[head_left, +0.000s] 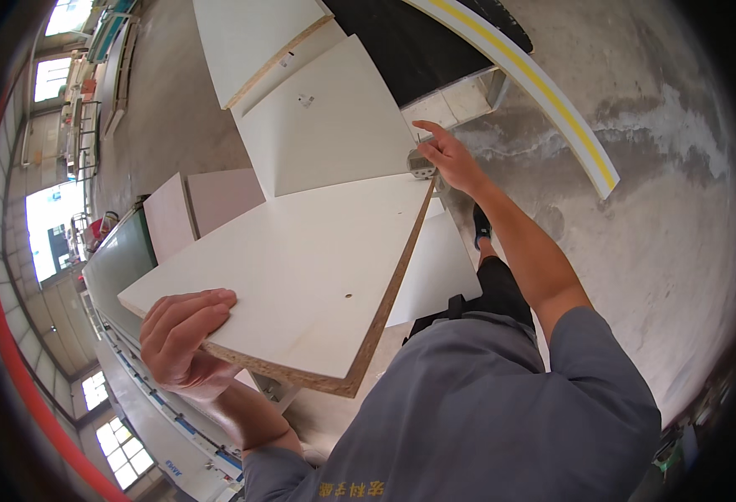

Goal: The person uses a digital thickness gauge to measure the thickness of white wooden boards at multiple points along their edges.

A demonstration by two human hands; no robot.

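White board slants, far edge by another white panel. Left hand grasps its near-left edge, fingers on top; right hand has parted fingers by the far-right corner, contact unclear. One-sided support could tip it; grey block might chip that corner.

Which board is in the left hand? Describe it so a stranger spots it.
Start at the grey shirt; just beyond it, the left hand grips a large white board. Unlike the neighbouring white panel, which bears a small label, this one has a dark round hole.
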